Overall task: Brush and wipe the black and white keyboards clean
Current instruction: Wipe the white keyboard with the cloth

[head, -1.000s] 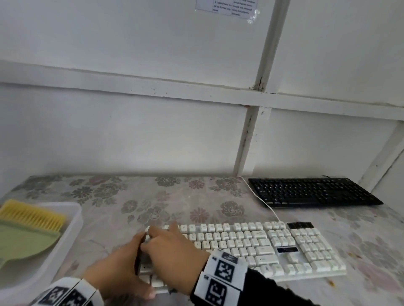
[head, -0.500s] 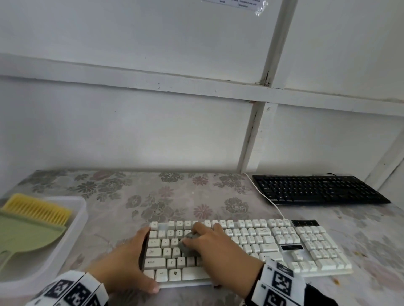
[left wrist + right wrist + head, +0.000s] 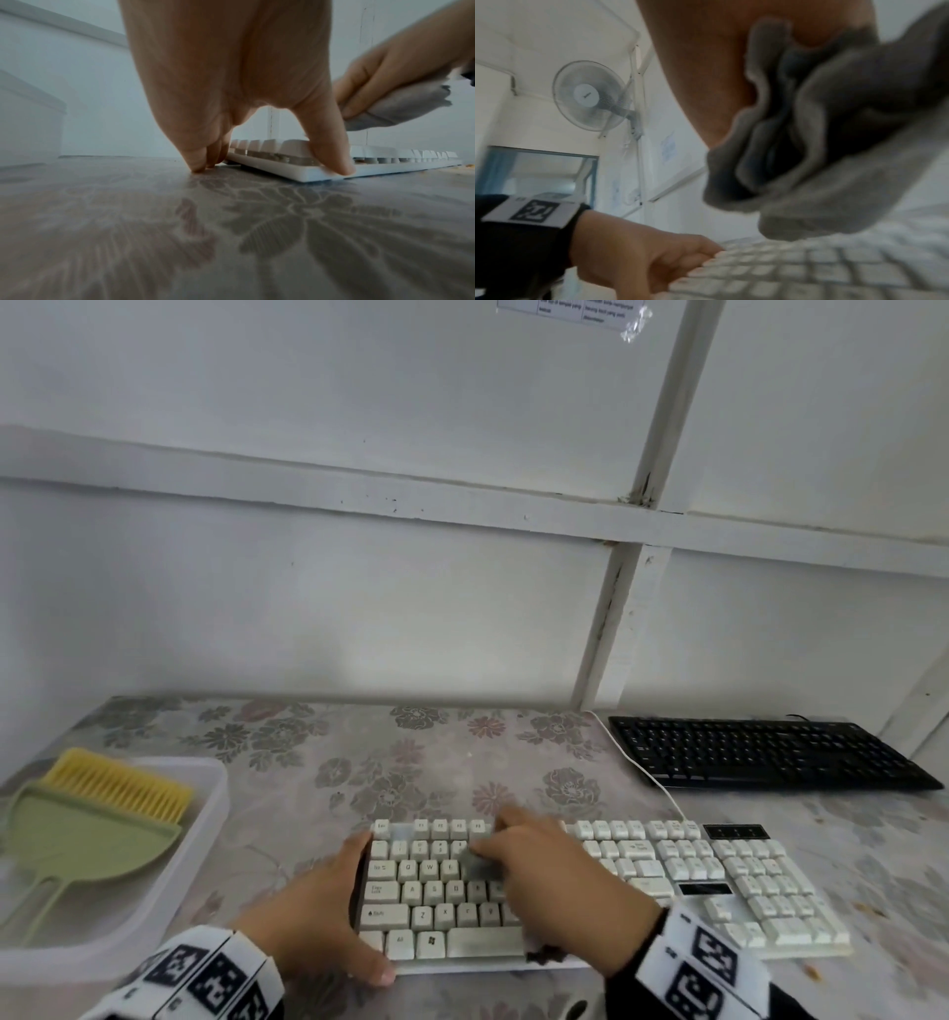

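Note:
The white keyboard (image 3: 642, 880) lies near the table's front edge, and it also shows as the white keyboard (image 3: 385, 160) and as the blurred white keyboard (image 3: 808, 270). My left hand (image 3: 354, 911) grips its left end, thumb on the front edge and fingers down the left side; the left hand (image 3: 270, 168) is seen close up. My right hand (image 3: 493, 845) holds a bunched grey cloth (image 3: 480, 862) on the upper letter rows. The cloth (image 3: 401, 107) hangs from the fingers, and the cloth (image 3: 834, 162) fills the right wrist view. The black keyboard (image 3: 770, 755) sits at the back right, untouched.
A clear plastic tray (image 3: 205, 814) at the left holds a green dustpan (image 3: 87, 839) and a yellow brush (image 3: 118, 783). A white cable (image 3: 642, 767) runs from the white keyboard toward the wall. Dark debris (image 3: 544, 955) lies at the keyboard's front edge.
My right hand has slid the cloth rightward along the keys, from the left end toward the middle. My left hand has kept its hold on the left end.

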The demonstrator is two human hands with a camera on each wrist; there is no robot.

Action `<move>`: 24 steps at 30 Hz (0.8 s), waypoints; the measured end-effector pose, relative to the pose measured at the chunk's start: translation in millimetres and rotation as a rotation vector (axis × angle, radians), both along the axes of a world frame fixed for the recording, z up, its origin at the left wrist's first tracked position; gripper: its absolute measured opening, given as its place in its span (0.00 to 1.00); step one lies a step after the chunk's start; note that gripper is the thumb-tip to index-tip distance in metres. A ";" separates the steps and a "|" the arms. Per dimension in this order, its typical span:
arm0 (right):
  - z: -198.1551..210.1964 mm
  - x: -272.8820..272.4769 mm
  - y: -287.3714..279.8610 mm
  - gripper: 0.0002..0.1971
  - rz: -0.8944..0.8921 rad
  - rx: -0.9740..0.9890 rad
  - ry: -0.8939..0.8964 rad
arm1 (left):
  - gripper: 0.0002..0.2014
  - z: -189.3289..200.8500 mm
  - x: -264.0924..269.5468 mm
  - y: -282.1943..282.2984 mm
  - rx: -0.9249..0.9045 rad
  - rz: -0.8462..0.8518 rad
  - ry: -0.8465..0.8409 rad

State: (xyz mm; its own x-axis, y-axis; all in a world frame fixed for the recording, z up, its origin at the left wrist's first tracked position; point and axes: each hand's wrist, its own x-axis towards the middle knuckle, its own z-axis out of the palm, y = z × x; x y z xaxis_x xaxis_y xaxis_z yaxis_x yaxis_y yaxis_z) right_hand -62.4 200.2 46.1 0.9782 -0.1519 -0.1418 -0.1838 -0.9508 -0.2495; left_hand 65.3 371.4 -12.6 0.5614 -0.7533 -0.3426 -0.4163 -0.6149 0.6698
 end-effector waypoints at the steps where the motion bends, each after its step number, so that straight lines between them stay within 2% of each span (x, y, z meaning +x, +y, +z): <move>1: 1.1 7.3 11.7 0.17 0.038 0.043 -0.036 | 0.60 0.3 0.6 0.1 -0.009 0.000 0.005; 3: 1.3 22.5 33.8 0.15 0.161 0.074 -0.062 | 0.63 -0.3 2.6 1.1 -0.012 -0.011 -0.002; 5: -3.1 37.7 50.9 0.14 0.267 -0.036 -0.005 | 0.70 -1.7 3.7 2.2 -0.012 -0.014 -0.014; 7: -15.3 47.9 59.0 0.13 0.290 -0.138 0.013 | 0.69 -2.9 3.5 1.8 -0.018 -0.007 -0.019; 10: -26.3 41.5 53.1 0.13 0.230 -0.144 -0.039 | 0.62 -3.0 3.1 1.9 -0.010 -0.004 -0.057; 14: -24.1 17.0 19.3 0.15 0.210 -0.068 -0.107 | 0.61 -0.8 2.8 0.3 -0.017 -0.003 -0.009; 21: -26.1 -17.5 -36.0 0.15 -0.003 -0.015 -0.036 | 0.61 -0.3 0.5 0.7 -0.006 0.004 -0.003; 24: -17.1 -12.8 -32.4 0.16 -0.031 -0.003 -0.016 | 0.59 -0.6 -0.7 -0.1 -0.016 0.003 0.007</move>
